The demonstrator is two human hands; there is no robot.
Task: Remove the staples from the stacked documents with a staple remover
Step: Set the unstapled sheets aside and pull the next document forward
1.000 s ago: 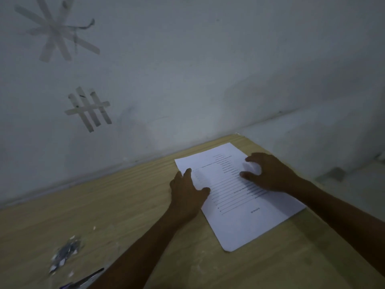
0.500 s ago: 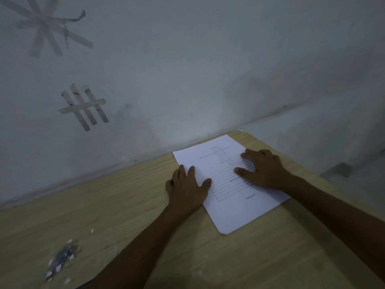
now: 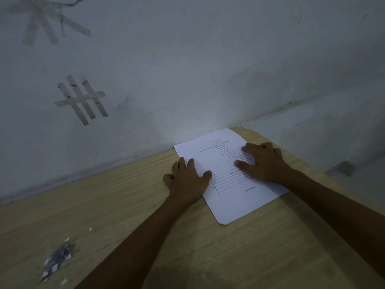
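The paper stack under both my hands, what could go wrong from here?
The documents lie close to the right edge of the table; a push from the right hand or left hand might slide them off. The loose staple pile sits near the left forearm, so a sweep back could scatter it or prick skin. The light is dim, so a remaining staple may be missed.

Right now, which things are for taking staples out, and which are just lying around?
For the job: stacked documents; left hand and right hand, pressing them flat on the table. No staple remover is in view.

Just lying about: grey pile of bits, maybe old staples; tape strips on the wall.
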